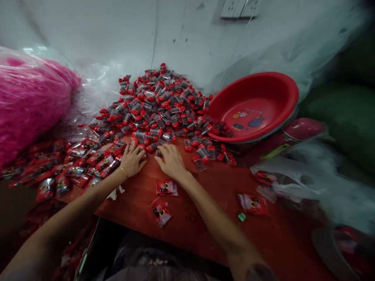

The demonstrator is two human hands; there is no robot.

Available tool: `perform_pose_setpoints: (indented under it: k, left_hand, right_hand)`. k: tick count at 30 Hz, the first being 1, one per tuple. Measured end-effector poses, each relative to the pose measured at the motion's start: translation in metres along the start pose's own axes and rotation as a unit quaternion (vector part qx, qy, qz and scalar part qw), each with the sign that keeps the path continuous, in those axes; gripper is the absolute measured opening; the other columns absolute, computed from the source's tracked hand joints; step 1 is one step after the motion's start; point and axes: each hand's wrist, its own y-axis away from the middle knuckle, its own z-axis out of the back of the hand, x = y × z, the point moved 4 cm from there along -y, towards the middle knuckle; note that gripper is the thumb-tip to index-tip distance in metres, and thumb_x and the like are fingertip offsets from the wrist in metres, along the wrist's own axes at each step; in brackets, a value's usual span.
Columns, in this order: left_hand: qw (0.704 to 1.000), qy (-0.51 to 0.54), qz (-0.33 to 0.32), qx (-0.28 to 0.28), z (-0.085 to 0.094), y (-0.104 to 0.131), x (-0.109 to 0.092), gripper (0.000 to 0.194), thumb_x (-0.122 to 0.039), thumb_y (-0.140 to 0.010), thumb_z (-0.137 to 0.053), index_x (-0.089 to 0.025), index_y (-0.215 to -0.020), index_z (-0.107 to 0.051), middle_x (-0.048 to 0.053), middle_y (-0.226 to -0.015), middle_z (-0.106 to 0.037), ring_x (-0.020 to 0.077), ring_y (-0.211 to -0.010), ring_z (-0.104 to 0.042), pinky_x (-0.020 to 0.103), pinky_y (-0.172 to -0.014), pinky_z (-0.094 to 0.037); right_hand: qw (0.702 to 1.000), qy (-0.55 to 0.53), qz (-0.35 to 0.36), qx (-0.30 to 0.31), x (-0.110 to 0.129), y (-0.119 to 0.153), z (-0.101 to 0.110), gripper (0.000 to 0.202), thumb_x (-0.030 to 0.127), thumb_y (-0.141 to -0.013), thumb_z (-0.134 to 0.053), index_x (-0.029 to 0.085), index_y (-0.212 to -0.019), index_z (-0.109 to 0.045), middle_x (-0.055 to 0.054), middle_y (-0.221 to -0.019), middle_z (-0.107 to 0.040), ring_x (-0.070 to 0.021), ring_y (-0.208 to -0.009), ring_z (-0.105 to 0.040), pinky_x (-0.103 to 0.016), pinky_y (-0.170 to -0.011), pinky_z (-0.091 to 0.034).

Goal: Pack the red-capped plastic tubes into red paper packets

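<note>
Fingers (132,150) loosely spread, left hand (131,162), right hand (172,162) touching red-ended packets (159,113)

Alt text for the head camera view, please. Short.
A person's left hand and right hand are at the near edge of a large heap of small red-ended pieces on a red tabletop. Shiny red packets lie to the left, near a bag of pink material; a tilted red basin stands right of the heap.

Heaped pieces (159,107), centre: red ends, dark middles, seemingly dotted
Basin (266,95), right: red, multicoloured cartoon print
Bagged bundle (31,97), upper left: bright pink
Packets (165,187), lower centre: red, black-printed
Tabletop (218,187): reddish-brown
</note>
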Motion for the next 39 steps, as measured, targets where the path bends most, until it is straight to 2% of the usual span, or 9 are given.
perform_pose_setpoints:
  k: [5, 10, 17, 22, 26, 28, 31, 35, 39]
  left_hand:
    - [0.999, -0.035, 0.006, -0.006, 0.007, -0.005, 0.018, 0.033, -0.029, -0.085, -0.044, -0.018, -0.111, -0.061, 0.016, -0.118, -0.060, 0.0364, -0.128, -0.037, 0.054, -0.103, -0.025]
    - [0.997, -0.048, 0.053, 0.001, 0.006, 0.000, 0.055, 0.034, -0.028, -0.087, -0.040, -0.021, -0.112, -0.062, 0.013, -0.118, -0.062, 0.0362, -0.122, -0.044, 0.057, -0.101, -0.026]
    - [0.996, -0.023, 0.085, 0.026, -0.005, 0.000, 0.075, 0.039, -0.031, -0.088, -0.038, -0.022, -0.121, -0.056, 0.013, -0.127, -0.058, 0.0327, -0.121, -0.047, 0.057, -0.101, -0.025]
    - [0.995, 0.000, 0.093, 0.032, -0.005, -0.002, 0.074, 0.038, -0.033, -0.087, -0.039, -0.025, -0.118, -0.058, 0.013, -0.128, -0.056, 0.0343, -0.122, -0.045, 0.061, -0.100, -0.023]
    - [0.996, -0.003, 0.085, 0.027, -0.003, -0.001, 0.074, 0.037, -0.034, -0.086, -0.041, -0.026, -0.117, -0.059, 0.011, -0.127, -0.057, 0.0339, -0.120, -0.047, 0.061, -0.100, -0.024]
    - [0.996, -0.012, 0.078, 0.027, -0.003, -0.001, 0.074, 0.037, -0.035, -0.085, -0.041, -0.025, -0.117, -0.059, 0.011, -0.126, -0.058, 0.0337, -0.118, -0.048, 0.059, -0.100, -0.026]
    - [0.997, -0.025, 0.074, 0.027, -0.003, -0.001, 0.074, 0.039, -0.038, -0.086, -0.041, -0.023, -0.117, -0.059, 0.012, -0.125, -0.059, 0.0341, -0.118, -0.049, 0.057, -0.101, -0.028]
    - [0.996, -0.035, 0.074, 0.030, -0.004, -0.003, 0.074, 0.041, -0.040, -0.086, -0.041, -0.023, -0.119, -0.058, 0.013, -0.126, -0.059, 0.0337, -0.118, -0.050, 0.056, -0.101, -0.027]
    - [0.997, -0.023, 0.069, 0.036, -0.001, -0.003, 0.071, 0.042, -0.040, -0.086, -0.040, -0.022, -0.119, -0.059, 0.013, -0.124, -0.059, 0.0333, -0.121, -0.046, 0.055, -0.102, -0.026]
  right_hand:
    - [0.994, 0.076, 0.046, 0.063, 0.004, -0.110, -0.074, 0.039, 0.032, -0.090, -0.045, 0.020, -0.127, -0.049, -0.013, -0.137, -0.042, -0.0293, -0.129, -0.032, -0.049, -0.104, -0.027]
    - [0.987, 0.088, 0.085, 0.104, -0.005, -0.131, -0.110, 0.034, 0.039, -0.092, -0.040, 0.027, -0.121, -0.054, -0.010, -0.133, -0.048, -0.0294, -0.129, -0.032, -0.060, -0.103, -0.021]
    - [0.978, 0.046, 0.149, 0.139, -0.045, -0.081, -0.084, 0.033, 0.038, -0.091, -0.043, 0.024, -0.117, -0.059, -0.009, -0.133, -0.050, -0.0238, -0.128, -0.037, -0.054, -0.110, -0.011]
    - [0.976, 0.031, 0.151, 0.152, -0.072, -0.034, -0.050, 0.030, 0.034, -0.089, -0.048, 0.023, -0.113, -0.062, -0.009, -0.132, -0.052, -0.0225, -0.128, -0.039, -0.048, -0.109, -0.021]
    - [0.972, 0.011, 0.157, 0.176, -0.083, -0.006, -0.024, 0.025, 0.032, -0.085, -0.053, 0.022, -0.105, -0.065, -0.011, -0.123, -0.058, -0.0219, -0.120, -0.048, -0.052, -0.107, -0.022]
    - [0.973, 0.013, 0.159, 0.169, -0.087, -0.011, -0.014, 0.022, 0.033, -0.085, -0.054, 0.022, -0.097, -0.068, -0.011, -0.124, -0.057, -0.0236, -0.121, -0.048, -0.054, -0.107, -0.021]
    - [0.987, 0.048, 0.112, 0.100, -0.095, -0.053, -0.011, 0.033, 0.044, -0.086, -0.051, 0.021, -0.104, -0.067, -0.013, -0.133, -0.050, -0.0275, -0.129, -0.039, -0.055, -0.107, -0.020]
    - [0.991, 0.098, -0.022, 0.094, -0.100, -0.121, -0.041, 0.068, 0.062, -0.081, -0.048, 0.019, -0.134, -0.044, -0.020, -0.144, -0.035, -0.0362, -0.136, -0.023, -0.067, -0.102, -0.017]
    - [0.986, 0.133, -0.025, 0.097, -0.096, -0.121, -0.069, 0.069, 0.055, -0.076, -0.059, 0.018, -0.132, -0.046, -0.020, -0.152, -0.014, -0.0414, -0.137, -0.014, -0.072, -0.100, -0.009]
